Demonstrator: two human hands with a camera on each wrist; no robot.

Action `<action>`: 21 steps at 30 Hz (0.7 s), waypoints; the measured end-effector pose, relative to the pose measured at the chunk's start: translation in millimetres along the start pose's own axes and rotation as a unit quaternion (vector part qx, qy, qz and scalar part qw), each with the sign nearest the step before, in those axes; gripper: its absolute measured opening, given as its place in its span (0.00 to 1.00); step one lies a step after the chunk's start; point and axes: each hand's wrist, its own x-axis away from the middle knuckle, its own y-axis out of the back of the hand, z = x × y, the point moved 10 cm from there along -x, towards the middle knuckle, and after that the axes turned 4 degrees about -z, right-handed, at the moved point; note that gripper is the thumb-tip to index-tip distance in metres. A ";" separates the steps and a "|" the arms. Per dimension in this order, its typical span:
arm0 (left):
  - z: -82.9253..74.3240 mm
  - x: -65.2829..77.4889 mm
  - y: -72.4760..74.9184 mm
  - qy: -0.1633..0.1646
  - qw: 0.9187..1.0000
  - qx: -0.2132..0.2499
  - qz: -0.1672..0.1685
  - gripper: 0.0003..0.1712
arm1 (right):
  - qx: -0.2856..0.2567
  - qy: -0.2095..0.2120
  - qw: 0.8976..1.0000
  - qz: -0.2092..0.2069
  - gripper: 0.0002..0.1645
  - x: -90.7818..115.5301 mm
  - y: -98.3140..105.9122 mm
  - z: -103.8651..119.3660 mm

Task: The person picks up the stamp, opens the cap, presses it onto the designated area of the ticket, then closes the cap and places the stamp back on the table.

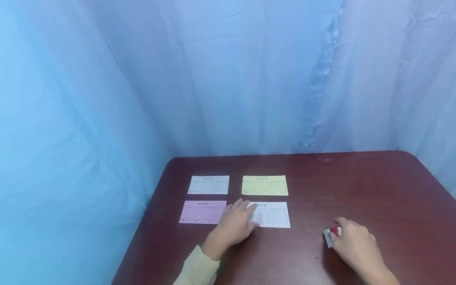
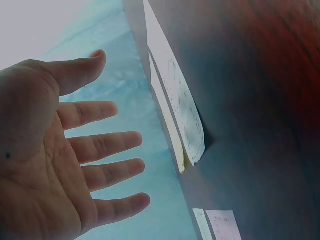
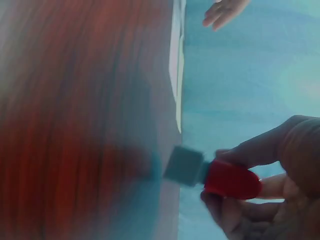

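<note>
Fingers [image 3: 225, 215] pinch a red-handled stamp [image 3: 227, 177]: right hand [image 1: 356, 242], four o'clock (likely leaving its base [image 3: 184, 166] clear).
Left hand [image 1: 233, 223], fingers [image 2: 107, 146] spread, empty, over white form [image 1: 272, 215], six o'clock.

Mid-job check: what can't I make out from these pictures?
Head view: part of the near-right white slip's left side, covered by the left hand.
Head view: fine print on the yellow slip, too small.
Head view: part of the red-handled stamp, behind the right hand.
Right wrist view: detail on the stamp's grey block, blurred.
Left wrist view: purple slip, cut off by the bottom edge.
</note>
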 end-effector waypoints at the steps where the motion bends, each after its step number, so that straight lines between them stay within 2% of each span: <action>1: -0.9 -0.1 0.0 -0.001 1.000 0.000 0.000 0.34 | -0.009 0.001 1.000 -0.012 0.23 -0.6 2.6 2.0; 4: -3.2 0.2 -0.2 -0.005 1.000 -0.002 0.000 0.33 | -0.033 0.003 0.998 -0.047 0.21 -2.2 9.1 7.5; 8: -5.6 0.8 -1.1 -0.009 1.000 0.004 0.004 0.32 | -0.071 -0.009 0.995 -0.071 0.18 -2.1 12.7 10.3; 12: -10.2 1.5 -0.3 -0.020 1.000 0.020 0.004 0.32 | -0.144 -0.029 0.987 -0.065 0.18 -1.8 10.2 13.1; 15: -13.6 1.5 0.9 -0.029 0.999 0.019 -0.001 0.32 | -0.211 -0.042 0.975 -0.050 0.19 -3.7 6.5 17.2; 18: -15.8 1.5 1.3 -0.035 0.999 0.017 -0.004 0.32 | -0.292 -0.061 0.954 -0.028 0.19 -5.4 0.3 21.6; 19: -17.0 1.8 2.1 -0.039 0.999 0.024 -0.007 0.32 | -0.324 -0.066 0.943 -0.019 0.19 -5.8 -2.5 23.4; 21: -19.8 1.8 3.4 -0.047 0.997 0.059 -0.009 0.31 | -0.393 -0.081 0.916 0.002 0.20 -6.1 -8.7 27.4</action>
